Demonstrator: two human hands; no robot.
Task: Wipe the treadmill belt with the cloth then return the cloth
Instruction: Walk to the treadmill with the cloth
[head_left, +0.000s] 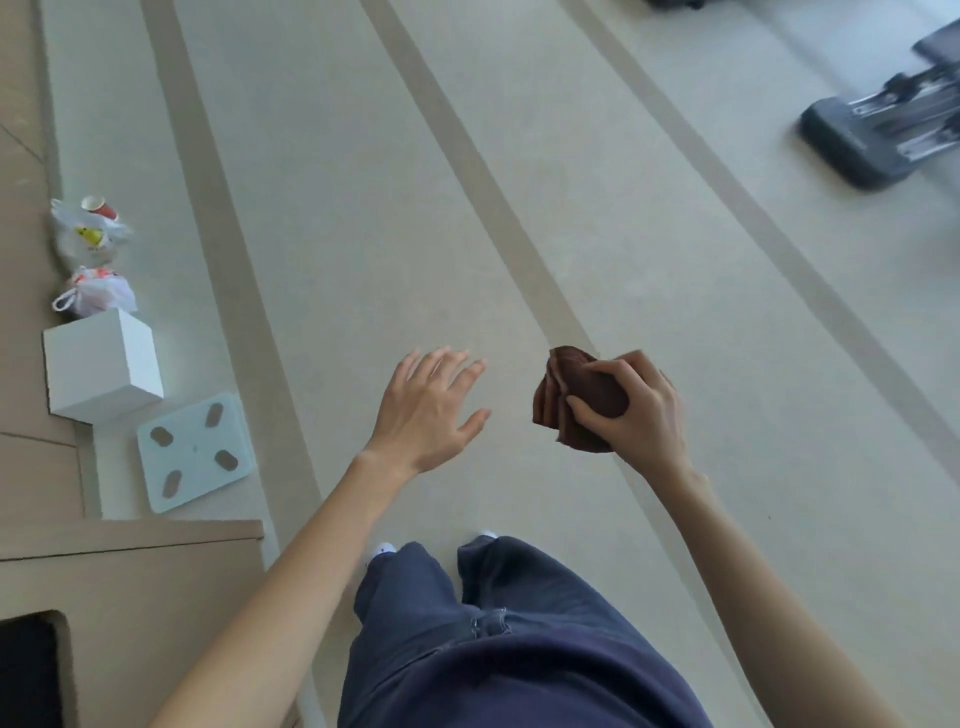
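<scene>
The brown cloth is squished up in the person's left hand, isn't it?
Not quite. The brown cloth is squished up in the person's right hand, as the head view shows. The left hand is open and holds nothing.

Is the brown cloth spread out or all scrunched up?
Scrunched up: the brown fabric cloth shows stacked folds, held in the right hand.

Both arms (291, 561) are bare along all their visible length, right down to the left hand (426, 410) and the right hand (639, 410). Below them, loose trousers (519, 649) in a dark slate blue, wide in the leg, creased, with a stitched seam at the front. White toe tips (382, 551) peek from under both hems; shoes or socks, hard to say.
</scene>
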